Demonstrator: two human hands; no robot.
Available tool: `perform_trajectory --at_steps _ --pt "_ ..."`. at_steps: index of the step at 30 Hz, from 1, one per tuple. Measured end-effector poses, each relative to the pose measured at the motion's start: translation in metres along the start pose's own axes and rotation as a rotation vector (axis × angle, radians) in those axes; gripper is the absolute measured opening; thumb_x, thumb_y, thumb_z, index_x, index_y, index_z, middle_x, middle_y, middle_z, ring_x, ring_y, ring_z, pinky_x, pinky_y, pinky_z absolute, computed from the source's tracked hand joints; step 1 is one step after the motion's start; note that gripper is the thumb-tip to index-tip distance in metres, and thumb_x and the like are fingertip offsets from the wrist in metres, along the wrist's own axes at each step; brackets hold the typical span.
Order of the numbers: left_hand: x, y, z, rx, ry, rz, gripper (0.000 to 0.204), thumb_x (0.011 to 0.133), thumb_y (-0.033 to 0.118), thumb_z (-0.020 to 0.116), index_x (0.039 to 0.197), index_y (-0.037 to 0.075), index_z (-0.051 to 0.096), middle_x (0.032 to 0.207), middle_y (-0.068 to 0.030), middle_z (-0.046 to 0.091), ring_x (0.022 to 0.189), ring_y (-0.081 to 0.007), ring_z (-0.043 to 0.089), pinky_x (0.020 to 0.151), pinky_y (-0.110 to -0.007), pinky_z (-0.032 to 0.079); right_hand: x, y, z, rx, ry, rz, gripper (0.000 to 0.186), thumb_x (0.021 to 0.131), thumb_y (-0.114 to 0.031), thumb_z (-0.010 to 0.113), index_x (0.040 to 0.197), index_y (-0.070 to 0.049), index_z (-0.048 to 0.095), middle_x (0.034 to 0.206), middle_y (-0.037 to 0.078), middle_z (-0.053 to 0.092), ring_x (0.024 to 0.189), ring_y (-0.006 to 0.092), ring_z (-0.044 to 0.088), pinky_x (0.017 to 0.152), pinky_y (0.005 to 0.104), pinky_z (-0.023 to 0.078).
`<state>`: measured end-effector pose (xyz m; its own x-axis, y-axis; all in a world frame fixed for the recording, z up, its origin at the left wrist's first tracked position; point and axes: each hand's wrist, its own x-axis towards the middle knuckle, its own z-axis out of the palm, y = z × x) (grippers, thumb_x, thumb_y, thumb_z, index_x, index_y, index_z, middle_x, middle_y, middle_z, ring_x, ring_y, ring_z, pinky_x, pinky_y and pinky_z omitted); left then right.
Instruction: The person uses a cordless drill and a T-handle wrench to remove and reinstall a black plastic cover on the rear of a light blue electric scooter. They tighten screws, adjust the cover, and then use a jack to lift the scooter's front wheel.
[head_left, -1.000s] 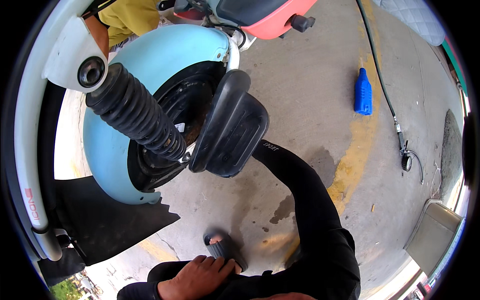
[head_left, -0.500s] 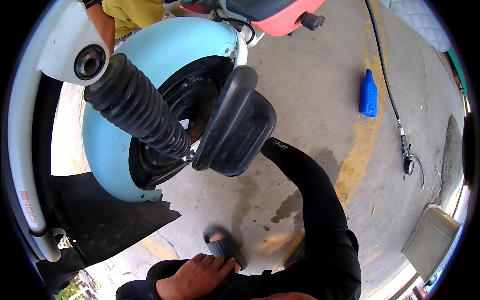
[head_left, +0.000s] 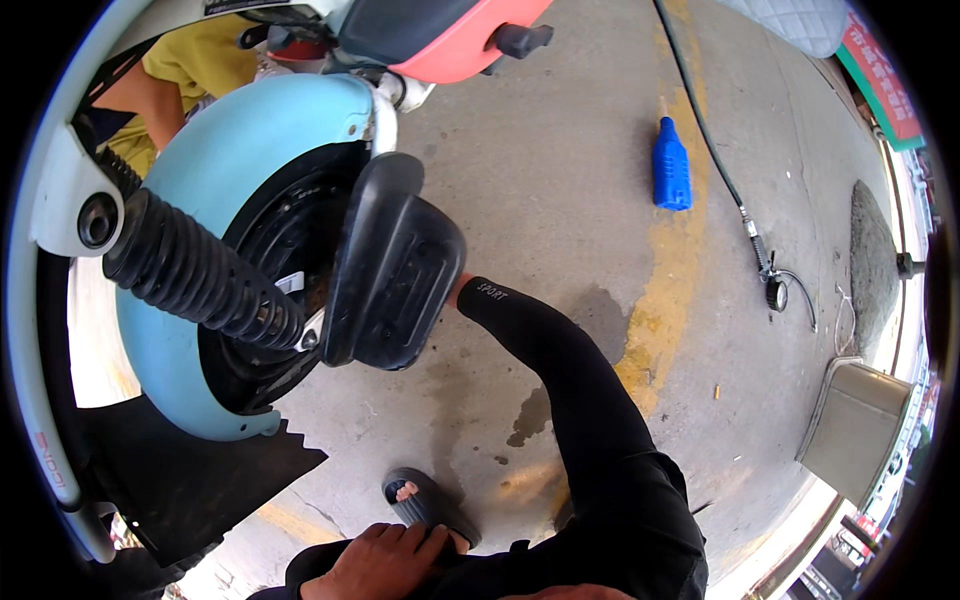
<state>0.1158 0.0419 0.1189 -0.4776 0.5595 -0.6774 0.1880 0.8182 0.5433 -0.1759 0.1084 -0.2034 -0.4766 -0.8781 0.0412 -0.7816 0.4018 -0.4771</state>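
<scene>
My right arm (head_left: 560, 360), in a black sleeve, reaches up to a black plastic guard (head_left: 400, 275) beside a scooter wheel. Only a sliver of skin by the cuff shows of my right hand (head_left: 458, 290); its fingers are hidden behind the guard. At the bottom, my left hand (head_left: 375, 562) rests on my black-clad leg, fingers laid over it, holding nothing visible. Left of the guard, a black ribbed shock absorber (head_left: 205, 270) slants across the black wheel (head_left: 270, 230). A light blue fender (head_left: 180, 180) curves around the wheel.
A blue bottle (head_left: 671, 170) stands or lies on the concrete to the right. Near it runs a black hose (head_left: 705, 120) ending in a pressure gauge (head_left: 776, 293). A torn black mud flap (head_left: 190, 470) hangs at lower left. Behind the fender is another person's arm (head_left: 145, 105).
The view has shifted, so the scooter, bottle and hose appear farther left. My right arm still reaches behind the guard, and my left hand stays on my leg.
</scene>
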Motion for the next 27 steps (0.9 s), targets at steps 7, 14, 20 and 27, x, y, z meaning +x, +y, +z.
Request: perform_trajectory --at_steps 7,14,20,27 --pt "0.016 0.007 0.000 0.103 0.073 0.065 0.051 0.084 0.036 0.064 0.124 0.005 0.055 0.097 -0.0124 0.064 0.082 -0.0275 0.066 0.072 -0.037 0.053 -0.067 0.030 -0.036 0.706 0.252 0.369 0.025 0.092 -0.025 0.052 0.101 -0.003 0.061 0.088 0.017 0.069 0.080 0.0273 0.068 0.057 0.0412 0.051" --pt "0.062 0.021 -0.005 0.176 0.079 0.138 0.044 0.081 0.029 0.067 0.117 0.006 0.058 0.085 -0.0079 0.060 0.072 -0.0228 0.063 0.063 -0.034 0.050 -0.209 0.044 -0.106 2.040 0.314 0.850 0.028 0.100 -0.033 0.051 0.098 -0.006 0.060 0.071 -0.001 0.052 0.060 0.0101 0.049 0.044 0.0258 0.036" --pt "0.094 0.042 0.040 -0.041 0.029 0.234 0.027 0.082 0.028 0.067 0.094 0.006 0.058 0.077 -0.0082 0.061 0.071 -0.0269 0.065 0.056 -0.040 0.050 -0.284 0.067 -0.179 1.140 0.092 1.058 0.029 0.099 -0.030 0.054 0.099 -0.004 0.065 0.068 -0.003 0.047 0.057 0.0093 0.045 0.050 0.0266 0.039" --pt "0.120 0.047 0.113 0.181 0.010 -0.054 0.025 0.085 0.025 0.064 0.096 0.004 0.058 0.089 -0.0123 0.062 0.084 -0.0312 0.066 0.066 -0.043 0.054 -0.442 0.023 -0.150 0.593 0.305 1.229 0.036 0.093 -0.031 0.053 0.087 -0.001 0.073 0.086 0.026 0.067 0.087 0.0422 0.065 0.078 0.0466 0.051"
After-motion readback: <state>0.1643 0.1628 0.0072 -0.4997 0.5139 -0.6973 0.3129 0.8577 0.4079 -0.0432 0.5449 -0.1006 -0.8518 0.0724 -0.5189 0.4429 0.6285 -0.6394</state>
